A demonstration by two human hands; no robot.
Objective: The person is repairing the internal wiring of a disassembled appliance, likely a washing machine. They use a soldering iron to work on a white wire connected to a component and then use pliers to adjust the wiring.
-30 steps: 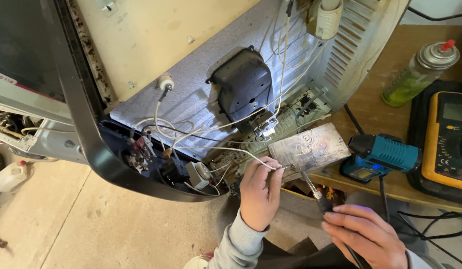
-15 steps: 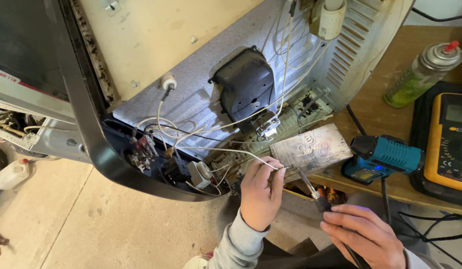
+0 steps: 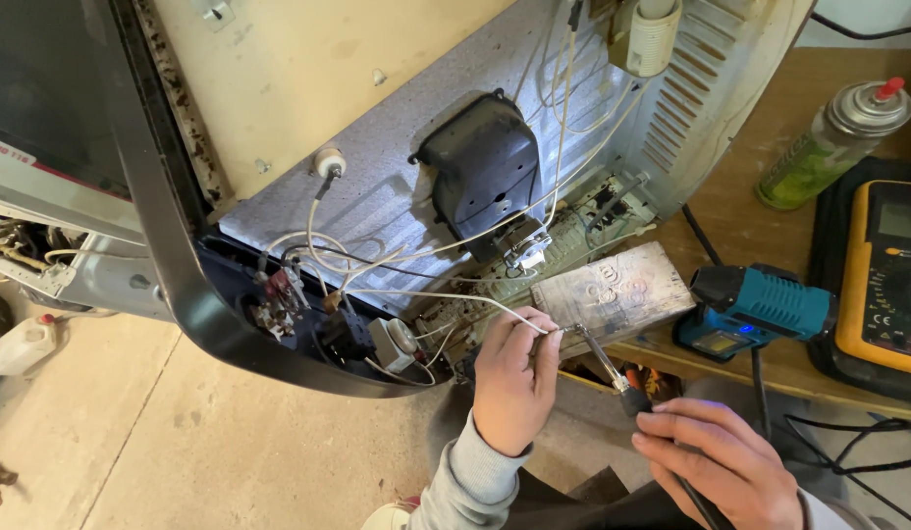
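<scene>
White wire [image 3: 446,295] is pinched in the left hand [image 3: 512,381]; the right hand [image 3: 719,461], closed on the iron [image 3: 605,361], touches its end. Joint seems unfinished.

Soft, even daylight from above, no harsh glare, faint sheen on the spray can's metal top [image 3: 871,106], gentle shadows inside the opened appliance housing [image 3: 377,196], sharp focus throughout, slight wide-angle stretch at the frame edges
</scene>
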